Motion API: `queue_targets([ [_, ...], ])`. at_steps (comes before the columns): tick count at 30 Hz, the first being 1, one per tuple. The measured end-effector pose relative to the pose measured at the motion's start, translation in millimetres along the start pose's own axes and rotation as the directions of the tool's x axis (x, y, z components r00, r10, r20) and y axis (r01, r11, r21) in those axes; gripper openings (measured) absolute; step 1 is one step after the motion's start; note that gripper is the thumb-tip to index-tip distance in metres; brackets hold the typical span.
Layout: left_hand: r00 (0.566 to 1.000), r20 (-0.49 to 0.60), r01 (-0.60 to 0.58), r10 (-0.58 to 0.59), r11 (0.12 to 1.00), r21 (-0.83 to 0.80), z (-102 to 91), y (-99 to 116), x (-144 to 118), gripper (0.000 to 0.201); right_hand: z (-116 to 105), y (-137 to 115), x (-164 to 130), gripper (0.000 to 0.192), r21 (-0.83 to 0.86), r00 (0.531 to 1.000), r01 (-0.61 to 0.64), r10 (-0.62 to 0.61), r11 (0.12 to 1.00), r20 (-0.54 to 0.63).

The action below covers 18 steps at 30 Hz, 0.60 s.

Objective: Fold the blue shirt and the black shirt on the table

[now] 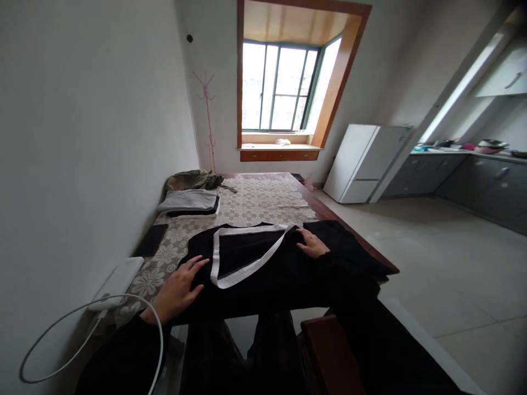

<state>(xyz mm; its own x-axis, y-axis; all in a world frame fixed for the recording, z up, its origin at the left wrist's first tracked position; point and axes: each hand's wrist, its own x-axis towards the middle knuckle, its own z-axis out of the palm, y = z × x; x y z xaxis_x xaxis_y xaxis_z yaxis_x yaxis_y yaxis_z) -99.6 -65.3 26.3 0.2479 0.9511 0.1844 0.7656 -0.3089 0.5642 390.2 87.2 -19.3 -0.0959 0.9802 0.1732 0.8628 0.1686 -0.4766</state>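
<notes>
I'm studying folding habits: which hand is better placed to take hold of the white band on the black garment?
Probably the right hand: it rests flat beside the white band's upper end. The left hand lies farther off.

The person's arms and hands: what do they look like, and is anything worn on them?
Both arms are covered in long dark sleeves, black or close to it, reaching to the wrists. The left hand and the right hand are bare: no gloves, and no ring or watch that I can make out at this size.
</notes>
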Motion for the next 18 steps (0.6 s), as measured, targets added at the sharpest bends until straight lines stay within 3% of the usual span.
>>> queue_targets([
  [3, 0.993, 0.103, -0.062, 0.056, 0.997, 0.051, 8.4, -4.2, 11.1, 0.065, 10.9, 0.4, 27.0, 0.064, -0.005, 0.989, -0.143, 0.143, 0.990, -0.032],
  [7, 0.998, 0.059, -0.037, 0.033, 0.998, 0.055, 19.8, -11.0, 24.6, 0.036, 19.4, -4.7, 45.0, 0.061, 0.129, 0.963, -0.238, 0.251, 0.963, -0.098],
  [10, 0.999, -0.045, 0.023, -0.022, 1.000, 0.021, 22.8, -17.1, 32.6, 0.026, 20.5, -7.5, 47.9, 0.048, 0.251, 0.946, -0.205, 0.257, 0.946, -0.197],
  [13, 0.991, -0.115, 0.061, -0.067, 0.997, -0.049, 19.3, -21.2, 36.6, 0.029, 15.2, -5.8, 44.4, 0.049, 0.440, 0.925, -0.137, 0.273, 0.888, -0.263],
  [16, 0.992, -0.106, 0.066, -0.071, 0.996, -0.057, 9.7, -21.9, 34.8, 0.034, 4.7, 1.9, 35.9, 0.061, 0.588, 0.947, -0.043, 0.220, 0.807, -0.234],
  [18, 0.998, -0.045, 0.051, -0.052, 0.999, -0.019, 1.7, -21.6, 31.6, 0.039, -2.4, 8.7, 28.3, 0.065, 0.572, 0.966, 0.009, 0.140, 0.820, -0.216],
])
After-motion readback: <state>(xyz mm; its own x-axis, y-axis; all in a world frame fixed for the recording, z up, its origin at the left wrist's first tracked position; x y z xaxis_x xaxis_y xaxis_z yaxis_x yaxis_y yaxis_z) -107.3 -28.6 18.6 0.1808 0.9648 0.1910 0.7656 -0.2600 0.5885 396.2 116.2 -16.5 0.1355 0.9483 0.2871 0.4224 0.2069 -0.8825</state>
